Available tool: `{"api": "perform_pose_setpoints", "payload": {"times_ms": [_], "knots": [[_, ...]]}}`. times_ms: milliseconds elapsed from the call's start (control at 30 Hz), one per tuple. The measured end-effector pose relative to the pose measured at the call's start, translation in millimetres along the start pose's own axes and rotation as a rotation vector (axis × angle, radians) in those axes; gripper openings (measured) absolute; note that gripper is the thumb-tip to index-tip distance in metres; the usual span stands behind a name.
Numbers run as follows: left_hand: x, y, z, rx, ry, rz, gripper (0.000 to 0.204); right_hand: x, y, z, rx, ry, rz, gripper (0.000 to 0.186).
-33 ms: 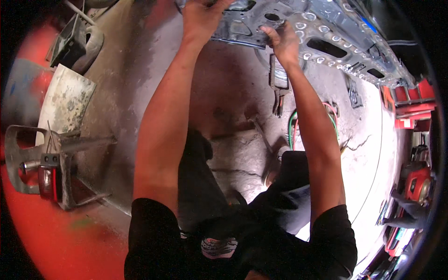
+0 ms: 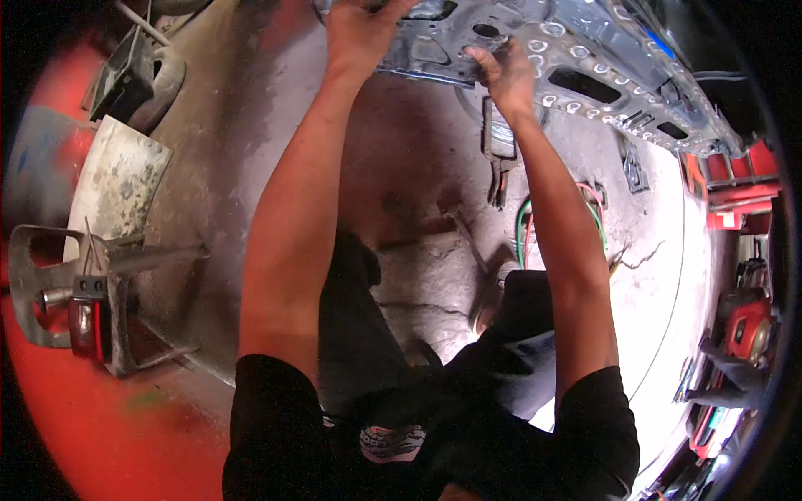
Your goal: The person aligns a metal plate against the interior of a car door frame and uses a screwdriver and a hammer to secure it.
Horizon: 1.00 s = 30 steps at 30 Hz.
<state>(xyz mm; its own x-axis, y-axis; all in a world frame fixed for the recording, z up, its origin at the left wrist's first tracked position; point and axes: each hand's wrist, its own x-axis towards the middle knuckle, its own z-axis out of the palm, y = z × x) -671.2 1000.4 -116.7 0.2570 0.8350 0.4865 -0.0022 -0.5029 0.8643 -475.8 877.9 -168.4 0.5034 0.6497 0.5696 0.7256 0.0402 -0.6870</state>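
Observation:
Overhead at the top of the view is a grey metal car body panel (image 2: 451,52), with oval holes and a row of round, bright weld marks along its right part. My left hand (image 2: 361,32) is on the panel's left end; the upper edge of the picture cuts off some of its fingers. Near the panel's lower edge, my right hand (image 2: 511,77) is closed around it, thumb on the face towards me and the other fingers partly hidden behind. Both arms reach up and forward, roughly shoulder-width apart.
Clamp-like locking pliers (image 2: 499,159) and looped red and green hoses (image 2: 523,230) lie on the concrete floor. To the left are a plastic chair (image 2: 125,317) with a red tail light (image 2: 86,321) and a worn white panel (image 2: 121,184). Red equipment (image 2: 743,196) lines the right.

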Motion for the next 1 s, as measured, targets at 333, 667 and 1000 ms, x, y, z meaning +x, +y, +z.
{"api": "perform_pose_setpoints", "payload": {"times_ms": [333,667,1000], "knots": [[0.0,5.8,-4.7,0.05,-0.03,-0.041,0.039,-0.4,11.3,8.1,0.093,-0.029,0.063,0.055],[3.1,-12.0,-5.8,0.114,-0.001,0.146,0.05,-6.1,-16.2,-4.7,0.018,-0.075,0.163,0.052],[-5.2,-5.9,-4.5,0.042,-0.018,0.055,0.048,-7.2,-18.3,-3.9,-0.053,-0.051,0.194,0.056]]}}
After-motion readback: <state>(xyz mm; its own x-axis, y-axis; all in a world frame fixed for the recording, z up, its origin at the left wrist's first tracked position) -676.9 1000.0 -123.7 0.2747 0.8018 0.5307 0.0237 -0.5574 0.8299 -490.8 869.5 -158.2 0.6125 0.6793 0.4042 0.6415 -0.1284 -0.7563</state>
